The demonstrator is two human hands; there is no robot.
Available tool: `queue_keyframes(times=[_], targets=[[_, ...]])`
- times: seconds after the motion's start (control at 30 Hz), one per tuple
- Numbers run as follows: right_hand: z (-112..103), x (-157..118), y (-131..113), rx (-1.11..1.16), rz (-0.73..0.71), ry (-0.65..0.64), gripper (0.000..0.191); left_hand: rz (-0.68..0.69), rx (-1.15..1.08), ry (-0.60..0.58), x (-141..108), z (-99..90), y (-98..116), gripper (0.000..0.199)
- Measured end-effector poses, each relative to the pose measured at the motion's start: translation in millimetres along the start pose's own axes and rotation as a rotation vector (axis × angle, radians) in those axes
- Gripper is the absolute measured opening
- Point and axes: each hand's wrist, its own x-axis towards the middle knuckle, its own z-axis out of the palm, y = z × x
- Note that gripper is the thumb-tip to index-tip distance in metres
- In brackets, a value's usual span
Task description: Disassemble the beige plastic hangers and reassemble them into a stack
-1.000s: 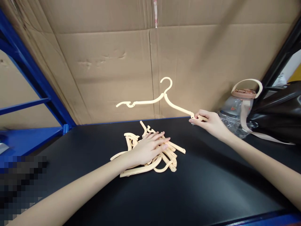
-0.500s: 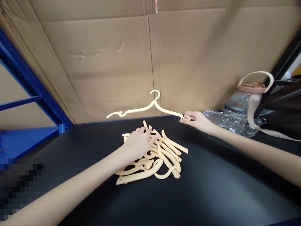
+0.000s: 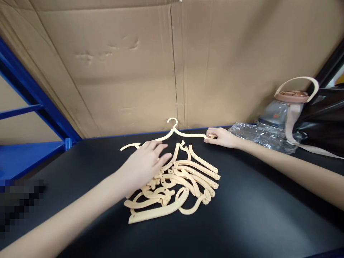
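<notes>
A cream plastic folding clothes hanger (image 3: 191, 134) is spread out at the back of the black table, its hook upright against the cardboard. My right hand (image 3: 219, 137) pinches the hanger's right end between thumb and fingers. Nearer to me lies a loose pile of cream hanger parts (image 3: 199, 168), several curved arms and hooks with small holes at their ends. Over the pile's left side is my left hand (image 3: 146, 161), fingers apart and nothing seen in them. It hides some parts and a bit of the hanger's left arm.
Brown cardboard (image 3: 129, 71) walls off the back. At the right stands a clear bottle (image 3: 275, 113) with a pink lid and a strap, beside crumpled clear plastic wrap (image 3: 251, 134). A blue metal frame (image 3: 53, 118) runs along the left. The black tabletop (image 3: 255, 200) stretches below.
The hanger has come down and tilted to the left, still in my right hand. My left hand has drawn back leftward off the pile, and some parts there have shifted.
</notes>
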Motion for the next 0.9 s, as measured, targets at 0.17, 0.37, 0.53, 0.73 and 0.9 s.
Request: queue_keyframes(times=[0.17,0.37,0.53,0.73,0.9], targets=[[-2,-13,6,0.033,0.033,0.014,0.031,-0.084,0.154,0.026,2,17.0,-70,0.049],[-1,-27,7,0.071,0.115,0.079,0.040,-0.165,0.089,0.001,-10,22.3,-101,0.040],[-3,-30,7,0.013,0.112,0.080,0.044,-0.184,0.086,0.074,-9,21.8,-96,0.036],[-13,-32,7,-0.156,0.189,0.037,0.049,-0.274,-0.050,0.097,-9,23.7,-93,0.026],[-20,-34,2,-0.480,0.133,-0.041,0.052,-0.289,-0.073,0.091,-10,20.8,-89,0.026]])
